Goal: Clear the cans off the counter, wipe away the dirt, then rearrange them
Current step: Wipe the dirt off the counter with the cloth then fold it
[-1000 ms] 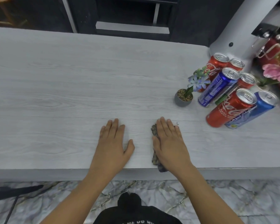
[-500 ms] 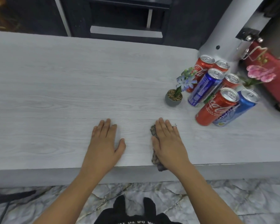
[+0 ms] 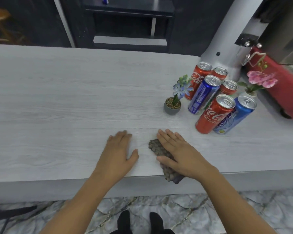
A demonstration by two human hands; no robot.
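Note:
Several cans stand clustered at the right of the grey wood-grain counter (image 3: 57, 102): a red cola can (image 3: 213, 114) and a blue can (image 3: 235, 117) in front, a dark blue can (image 3: 204, 94) behind them, more red cans (image 3: 197, 78) further back. My right hand (image 3: 179, 152) lies flat on a dark textured cloth (image 3: 159, 147) near the counter's front edge; the cloth's lower end hangs over the edge. My left hand (image 3: 118, 152) rests flat on the counter, fingers together, holding nothing, a little left of the cloth.
A small grey pot with a blue flower (image 3: 173, 105) stands just left of the cans. A white pot with pink flowers (image 3: 259, 81) is behind them. A silver pillar (image 3: 227, 39) and a red object (image 3: 277, 85) lie at the right. Dark shelving is beyond the counter.
My right hand has turned and shifted slightly right on the cloth, which now lies more diagonally. The camera view has tilted, so the cans appear further left. The left hand stays flat.

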